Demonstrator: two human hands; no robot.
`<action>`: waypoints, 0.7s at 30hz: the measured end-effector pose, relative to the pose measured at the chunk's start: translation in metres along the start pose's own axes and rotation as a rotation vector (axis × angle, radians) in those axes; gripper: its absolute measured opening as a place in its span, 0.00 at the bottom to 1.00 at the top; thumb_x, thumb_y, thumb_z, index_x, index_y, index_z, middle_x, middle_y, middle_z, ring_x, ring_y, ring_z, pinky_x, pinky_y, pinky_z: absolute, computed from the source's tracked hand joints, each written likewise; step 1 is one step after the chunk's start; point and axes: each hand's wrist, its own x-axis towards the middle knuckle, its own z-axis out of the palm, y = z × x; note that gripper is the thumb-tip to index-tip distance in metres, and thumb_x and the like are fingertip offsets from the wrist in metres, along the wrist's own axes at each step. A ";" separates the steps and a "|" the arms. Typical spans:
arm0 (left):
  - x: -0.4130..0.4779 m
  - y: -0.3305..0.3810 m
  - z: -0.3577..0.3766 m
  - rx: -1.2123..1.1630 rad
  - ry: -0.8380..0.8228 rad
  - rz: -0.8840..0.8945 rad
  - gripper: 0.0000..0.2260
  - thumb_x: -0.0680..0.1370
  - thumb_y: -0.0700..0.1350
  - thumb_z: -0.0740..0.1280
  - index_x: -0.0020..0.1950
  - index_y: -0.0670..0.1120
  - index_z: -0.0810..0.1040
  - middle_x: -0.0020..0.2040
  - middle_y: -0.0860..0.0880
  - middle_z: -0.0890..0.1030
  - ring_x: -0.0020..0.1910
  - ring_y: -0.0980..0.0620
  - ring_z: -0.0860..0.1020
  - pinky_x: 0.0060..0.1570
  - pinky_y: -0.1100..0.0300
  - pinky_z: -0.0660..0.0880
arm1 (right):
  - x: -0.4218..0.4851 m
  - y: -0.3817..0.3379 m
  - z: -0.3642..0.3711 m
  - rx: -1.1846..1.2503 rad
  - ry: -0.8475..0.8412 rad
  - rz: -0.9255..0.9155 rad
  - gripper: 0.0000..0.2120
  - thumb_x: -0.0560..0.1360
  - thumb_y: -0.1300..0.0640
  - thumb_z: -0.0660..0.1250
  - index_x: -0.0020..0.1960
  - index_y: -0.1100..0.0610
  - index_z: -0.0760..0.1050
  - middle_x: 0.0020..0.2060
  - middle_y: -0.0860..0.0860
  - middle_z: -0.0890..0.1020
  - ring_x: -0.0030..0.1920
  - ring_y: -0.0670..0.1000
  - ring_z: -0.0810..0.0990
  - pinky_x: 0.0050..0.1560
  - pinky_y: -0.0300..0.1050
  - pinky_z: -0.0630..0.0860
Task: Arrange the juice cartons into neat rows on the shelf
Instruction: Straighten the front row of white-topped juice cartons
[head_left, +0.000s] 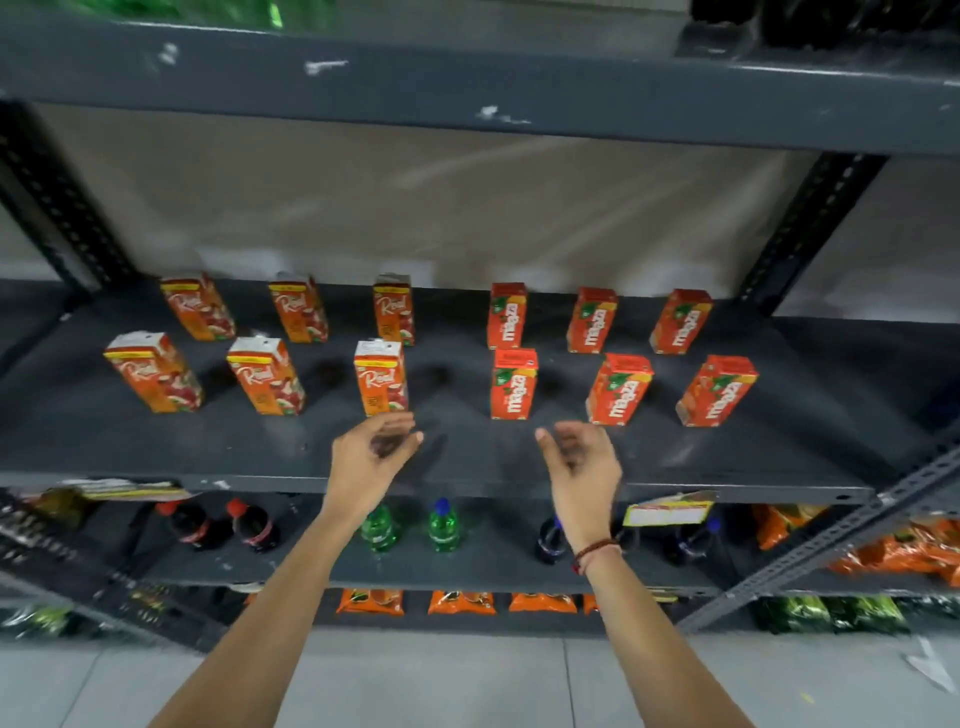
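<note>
Twelve cartons (381, 376) are stood in two rows of six on the shelf (260, 447). Both the left hand (371, 457) and right hand (579, 462) are held empty near its front, fingers loosely spread.

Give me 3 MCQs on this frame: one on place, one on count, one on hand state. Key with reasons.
1. Where do the Maaza cartons stand on the juice shelf?
A. Right half
B. Left half
C. Stacked on the Real cartons

2. How many cartons in all are on that shelf?
A. Eight
B. Twelve
C. Fifteen

3. What are the hands doing?
A. Each grips a carton
B. Both empty, fingers loosely open, in front of the cartons
C. Both hold bottles

Key:
1 A: the six Maaza cartons fill the right side, and the Real cartons fill the left.
2 B: there are two rows of six.
3 B: the left hand and the right hand hover over the shelf's front part, holding nothing.
</note>
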 end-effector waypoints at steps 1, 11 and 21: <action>-0.005 -0.007 -0.018 0.009 0.089 -0.017 0.08 0.71 0.43 0.73 0.49 0.45 0.81 0.44 0.47 0.84 0.43 0.61 0.81 0.48 0.63 0.77 | -0.005 -0.007 0.018 -0.005 -0.097 -0.021 0.07 0.70 0.56 0.73 0.44 0.51 0.76 0.40 0.53 0.79 0.38 0.51 0.80 0.38 0.33 0.76; 0.032 -0.075 -0.141 0.154 0.208 -0.155 0.29 0.66 0.41 0.77 0.64 0.41 0.71 0.62 0.43 0.76 0.59 0.48 0.74 0.58 0.53 0.72 | 0.013 -0.033 0.146 -0.142 -0.605 0.114 0.41 0.62 0.59 0.79 0.69 0.63 0.63 0.67 0.58 0.72 0.67 0.55 0.71 0.69 0.51 0.68; 0.087 -0.087 -0.146 0.200 -0.184 -0.156 0.27 0.66 0.45 0.77 0.61 0.45 0.72 0.58 0.45 0.79 0.58 0.46 0.75 0.59 0.50 0.70 | 0.026 -0.037 0.161 -0.193 -0.719 0.121 0.29 0.64 0.60 0.78 0.61 0.58 0.70 0.59 0.56 0.80 0.59 0.54 0.78 0.65 0.53 0.72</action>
